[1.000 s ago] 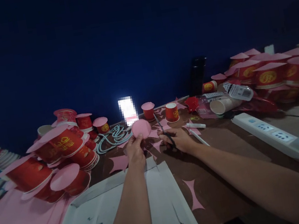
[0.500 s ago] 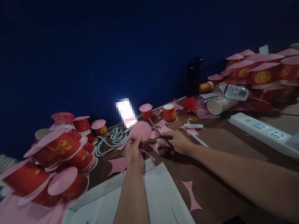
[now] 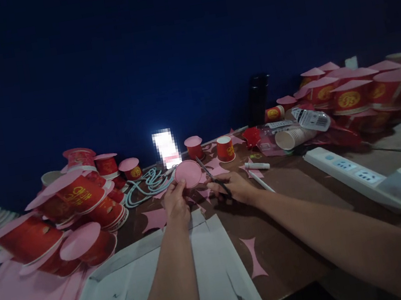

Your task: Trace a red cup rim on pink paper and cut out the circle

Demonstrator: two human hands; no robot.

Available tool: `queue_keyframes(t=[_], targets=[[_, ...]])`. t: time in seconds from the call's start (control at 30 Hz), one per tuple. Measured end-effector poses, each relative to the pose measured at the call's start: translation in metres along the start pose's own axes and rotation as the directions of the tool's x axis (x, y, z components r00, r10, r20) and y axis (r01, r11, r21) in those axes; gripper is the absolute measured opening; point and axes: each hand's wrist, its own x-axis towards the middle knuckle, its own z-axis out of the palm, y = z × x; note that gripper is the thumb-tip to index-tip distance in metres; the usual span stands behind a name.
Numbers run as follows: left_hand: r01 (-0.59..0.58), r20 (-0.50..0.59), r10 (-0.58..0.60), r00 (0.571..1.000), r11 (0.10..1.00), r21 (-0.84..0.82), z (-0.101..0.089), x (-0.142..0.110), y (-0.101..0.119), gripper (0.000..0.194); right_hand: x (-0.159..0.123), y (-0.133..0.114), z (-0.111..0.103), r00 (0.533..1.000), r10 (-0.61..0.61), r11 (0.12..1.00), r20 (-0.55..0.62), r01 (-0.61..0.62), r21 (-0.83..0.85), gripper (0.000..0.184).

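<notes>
Between thumb and fingers, my left hand (image 3: pixel 176 202) pinches a round pink paper disc (image 3: pixel 188 173) and holds it up over the table. Just right of it, my right hand (image 3: pixel 235 187) is closed on the dark handles of a pair of scissors (image 3: pixel 209 173). The blades point up and to the left, near the disc's right edge; I cannot make out whether they touch it. Behind the hands stand a red paper cup topped with a pink disc (image 3: pixel 194 148) and an upside-down red paper cup (image 3: pixel 225 149). Pink paper scraps (image 3: pixel 154 220) lie about.
Capped red cups (image 3: pixel 83 191) are piled at left, with more (image 3: pixel 349 96) at right. A lit phone screen (image 3: pixel 166 147), a coiled cable (image 3: pixel 149 186), a glue stick (image 3: pixel 257 166), a power strip (image 3: pixel 344 168) and a black bottle (image 3: pixel 258 97) surround the work. White cardboard (image 3: pixel 132 292) lies in front.
The view has shifted slightly, so everything sits a little further left and up. Both hands keep their hold on the paper disc and the scissors.
</notes>
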Motion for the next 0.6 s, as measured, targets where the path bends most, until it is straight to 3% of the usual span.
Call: queue_keyframes(t=[0.6], targets=[[-0.049,-0.022,0.05,0.999,0.998,0.028,0.0005,0.0027,-0.0006,0.038,-0.001,-0.0001,-0.0011,1.0,-0.004,0.998,0.024,0.005,-0.055,0.05]])
